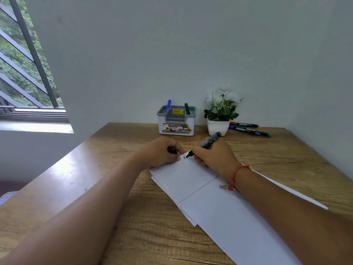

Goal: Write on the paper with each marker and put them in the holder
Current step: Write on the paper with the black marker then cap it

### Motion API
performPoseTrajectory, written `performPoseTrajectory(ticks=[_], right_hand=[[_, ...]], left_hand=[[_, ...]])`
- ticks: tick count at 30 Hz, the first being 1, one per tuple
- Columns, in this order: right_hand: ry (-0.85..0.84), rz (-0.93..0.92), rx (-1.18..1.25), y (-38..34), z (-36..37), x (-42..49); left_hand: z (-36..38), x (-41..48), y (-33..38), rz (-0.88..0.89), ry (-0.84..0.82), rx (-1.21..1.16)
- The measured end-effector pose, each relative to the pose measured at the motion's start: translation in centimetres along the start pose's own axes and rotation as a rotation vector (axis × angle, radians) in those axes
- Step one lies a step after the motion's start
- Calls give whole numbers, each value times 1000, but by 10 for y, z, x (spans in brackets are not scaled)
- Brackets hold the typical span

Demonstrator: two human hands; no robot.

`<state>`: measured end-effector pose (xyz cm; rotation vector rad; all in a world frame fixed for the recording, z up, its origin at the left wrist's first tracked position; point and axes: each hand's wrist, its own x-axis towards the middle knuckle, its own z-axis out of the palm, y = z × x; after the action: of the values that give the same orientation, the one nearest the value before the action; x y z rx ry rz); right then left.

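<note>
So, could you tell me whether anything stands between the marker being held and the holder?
Nothing visible: only wooden table lies between the grey-barrelled black marker in the right hand and the grey-and-white plastic holder; the white flower pot stands aside.

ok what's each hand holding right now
Left hand: grips a small dark object, likely the cap.
Right hand: holds the black marker, tip on the paper.

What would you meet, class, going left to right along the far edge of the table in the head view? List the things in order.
Blue marker → green marker, both standing in the holder → potted plant → loose markers lying on the table.
</note>
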<state>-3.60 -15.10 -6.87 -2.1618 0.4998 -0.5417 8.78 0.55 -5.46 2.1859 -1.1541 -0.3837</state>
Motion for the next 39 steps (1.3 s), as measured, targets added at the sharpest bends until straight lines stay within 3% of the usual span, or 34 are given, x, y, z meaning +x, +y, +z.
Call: performPoseTrajectory(ticks=[39], right_hand=[[49, 82, 14, 4, 1, 6]], left_hand=[[0, 3, -6, 16, -15, -19]])
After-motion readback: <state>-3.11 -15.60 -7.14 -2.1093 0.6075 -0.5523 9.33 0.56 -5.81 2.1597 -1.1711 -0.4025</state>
